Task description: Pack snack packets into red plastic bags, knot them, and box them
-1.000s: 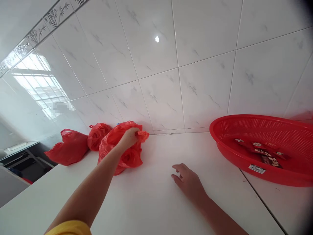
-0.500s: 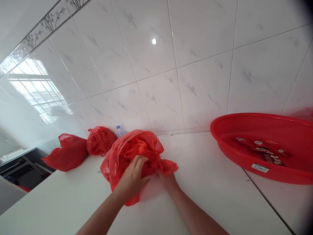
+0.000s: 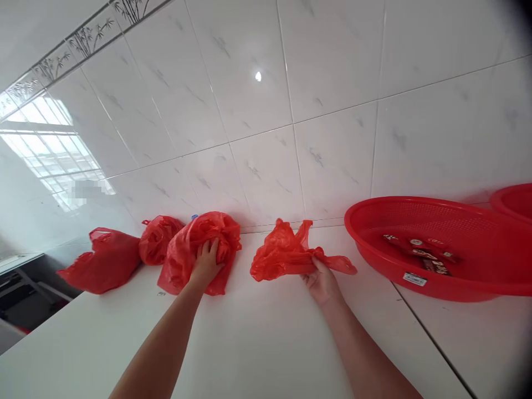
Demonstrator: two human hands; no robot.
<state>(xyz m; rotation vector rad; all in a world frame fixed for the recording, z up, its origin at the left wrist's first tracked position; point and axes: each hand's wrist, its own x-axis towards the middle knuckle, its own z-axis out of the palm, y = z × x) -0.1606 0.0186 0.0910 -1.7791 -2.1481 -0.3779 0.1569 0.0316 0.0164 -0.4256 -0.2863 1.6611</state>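
Observation:
My right hand (image 3: 322,280) pinches a crumpled, thin red plastic bag (image 3: 282,255) and holds it up over the white table, right of centre. To the left, my left hand (image 3: 206,265) lies with fingers spread on a large bulging red bag (image 3: 178,269) filled with more crumpled red plastic. Its fingertips press into the plastic at the bag's mouth. A gap of table separates the large bag from the thin one.
Two more full red bags, a round one (image 3: 158,239) and a wider one (image 3: 108,260), stand at the left. A red perforated basket (image 3: 415,208) holding small packets is at the right, with another red basket (image 3: 513,199) behind. A tiled wall (image 3: 332,138) backs the table (image 3: 249,343).
My right hand has moved right, drawing the thin red bag away from the large one. The large bag and my left hand have shifted left and back. The view has turned slightly right.

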